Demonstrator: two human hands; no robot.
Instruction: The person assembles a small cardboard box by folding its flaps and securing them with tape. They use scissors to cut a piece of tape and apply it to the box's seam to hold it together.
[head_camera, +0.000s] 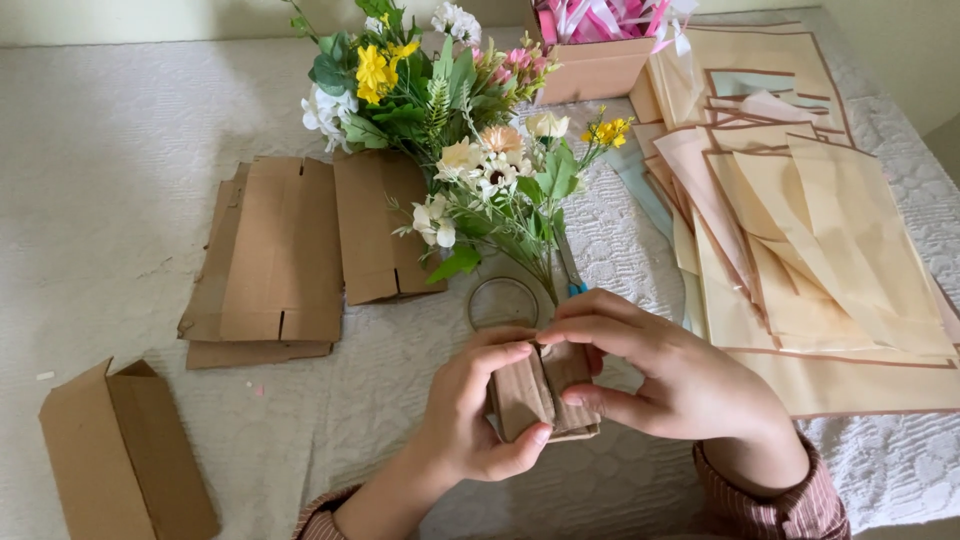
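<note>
My left hand (478, 415) and my right hand (668, 372) both grip a small brown cardboard box (535, 395) near the table's front edge. Its flaps are partly folded and my fingers press on them from both sides. Just beyond the box lies a roll of clear tape (502, 301). Behind that rests a bunch of artificial flowers (470, 150), white, yellow, peach and pink with green leaves, stems pointing toward me.
Flattened cardboard blanks (290, 250) lie stacked at left, and a folded cardboard piece (120, 455) at the front left. Pastel wrapping sheets (800, 230) fan out at right. A cardboard box with pink ribbons (595, 45) stands at the back. A blue scissors handle (575, 287) shows under the flowers.
</note>
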